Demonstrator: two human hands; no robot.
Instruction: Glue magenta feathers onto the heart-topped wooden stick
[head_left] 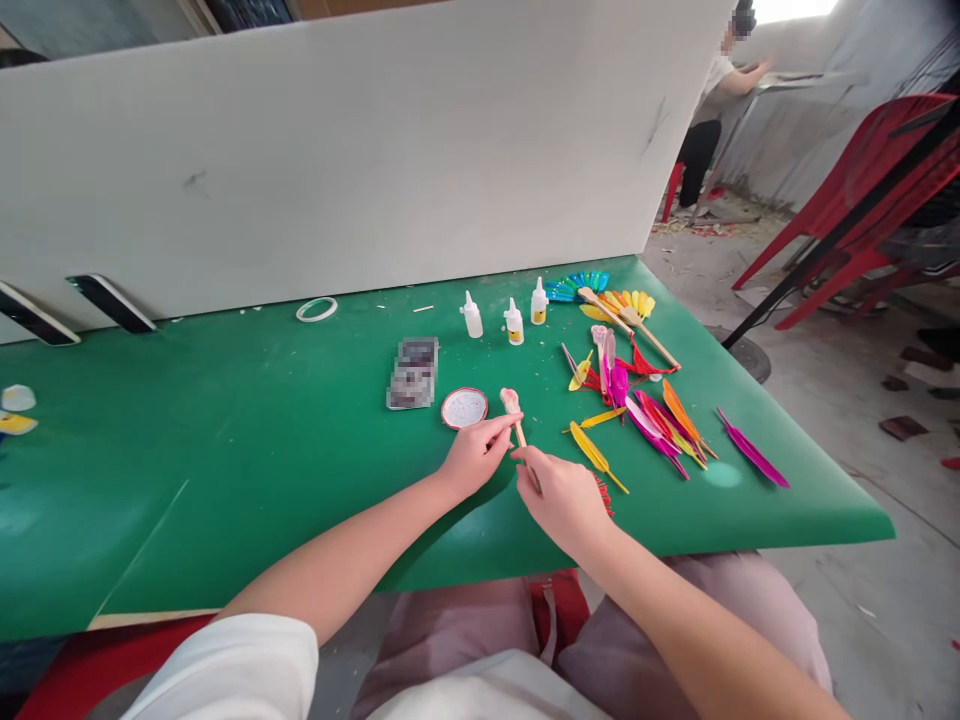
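Note:
My right hand (566,497) is closed around a wooden fan handle (520,434), which points away from me with its broad, pinkish-white head (510,400) up. Fingers of my left hand (474,458) grip the same handle just below that head. Red tassel strands (603,494) show beside my right hand, partly hidden by it. Left of the head lies a round, red-rimmed white lid or dish (464,408). Loose feathers lie to the right, among them a yellow one (595,452), an orange one (684,412) and a magenta one (753,448).
Three small white squeeze bottles (514,322) stand at the back of the green table (262,450). Behind them rises a white board (337,150). Feathered fans (626,308), a phone-like block (413,374) and a tape ring (316,309) also lie here. Another person (712,100) sits far right.

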